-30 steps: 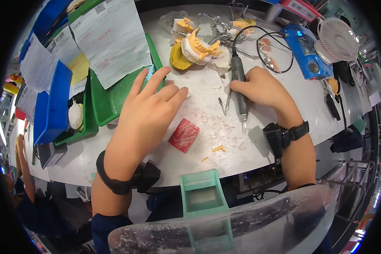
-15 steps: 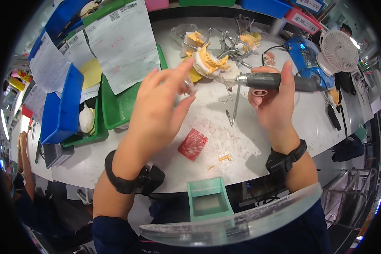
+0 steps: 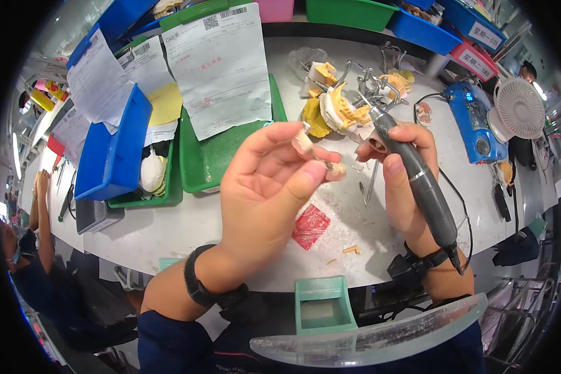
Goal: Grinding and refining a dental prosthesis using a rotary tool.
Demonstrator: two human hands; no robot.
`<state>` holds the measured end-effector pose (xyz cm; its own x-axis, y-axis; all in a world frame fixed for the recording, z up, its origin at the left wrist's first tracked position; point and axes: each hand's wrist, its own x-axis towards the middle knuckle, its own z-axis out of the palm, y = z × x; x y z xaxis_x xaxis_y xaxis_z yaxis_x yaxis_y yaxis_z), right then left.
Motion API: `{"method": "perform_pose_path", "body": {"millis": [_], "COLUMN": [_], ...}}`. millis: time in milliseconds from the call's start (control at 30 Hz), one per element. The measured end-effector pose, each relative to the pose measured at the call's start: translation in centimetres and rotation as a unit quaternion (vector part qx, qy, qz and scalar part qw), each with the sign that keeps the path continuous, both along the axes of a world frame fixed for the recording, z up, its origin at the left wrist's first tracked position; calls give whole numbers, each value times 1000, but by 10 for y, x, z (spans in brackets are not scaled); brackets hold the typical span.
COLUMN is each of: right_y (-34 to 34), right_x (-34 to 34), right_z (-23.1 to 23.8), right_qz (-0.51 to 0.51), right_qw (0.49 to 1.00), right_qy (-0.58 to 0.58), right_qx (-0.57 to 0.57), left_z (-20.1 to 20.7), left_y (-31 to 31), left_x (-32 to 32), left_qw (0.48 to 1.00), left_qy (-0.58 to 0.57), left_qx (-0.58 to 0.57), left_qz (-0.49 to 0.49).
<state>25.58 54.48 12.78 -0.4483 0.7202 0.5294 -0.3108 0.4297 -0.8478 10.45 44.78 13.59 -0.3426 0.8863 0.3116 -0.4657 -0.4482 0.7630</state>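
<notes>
My left hand (image 3: pixel 262 187) pinches a small partial denture (image 3: pixel 303 143) with pink and tooth-coloured ends, partly covered by the fingers. My right hand (image 3: pixel 408 187) is wrapped round a dark grey rotary handpiece (image 3: pixel 425 187). The handpiece slants with its thin metal bur up and left, apart from the denture, and its cord hangs from the lower end. By the right fingertips is a pinkish curved piece (image 3: pixel 374 143) that I cannot make out. Beyond the hands sits a white and yellow dental cast (image 3: pixel 338 112).
Metal articulators (image 3: pixel 371 81) stand behind the cast. A blue control unit (image 3: pixel 477 121) and a white fan (image 3: pixel 520 109) are at right. Green (image 3: pixel 199 171) and blue trays (image 3: pixel 109 162) with papers lie left. A red square (image 3: pixel 310 227) and a green drawer (image 3: pixel 321 280) are nearer me.
The left hand has gone from blurred motion to holding the denture up in front of me. The right hand has turned the handpiece from level to slanting, bur end upward. The view has shifted.
</notes>
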Motion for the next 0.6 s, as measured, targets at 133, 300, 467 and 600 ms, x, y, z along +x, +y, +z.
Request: {"method": "perform_pose_path", "body": {"millis": [133,300,467,600], "right_y": [-1,-7,-8,-4], "right_x": [4,6,4,12], "right_z": [-2,0,-2,3], "right_qz": [49,73,75,106], "right_qw": [993,988,989,986], "right_qy": [32,-10,79,-16], "right_qx": [102,138,104,127], "left_z": [5,-1,-1,0], "left_y": [-1,-2,-3,-4], "left_x": [0,2,9,7], "left_qw": [980,979,984,979], "left_qy": [-165,-164,-125,-145], "left_qx": [-79,-42,-44,-52], "left_qz": [-82,-112,-117,-132]}}
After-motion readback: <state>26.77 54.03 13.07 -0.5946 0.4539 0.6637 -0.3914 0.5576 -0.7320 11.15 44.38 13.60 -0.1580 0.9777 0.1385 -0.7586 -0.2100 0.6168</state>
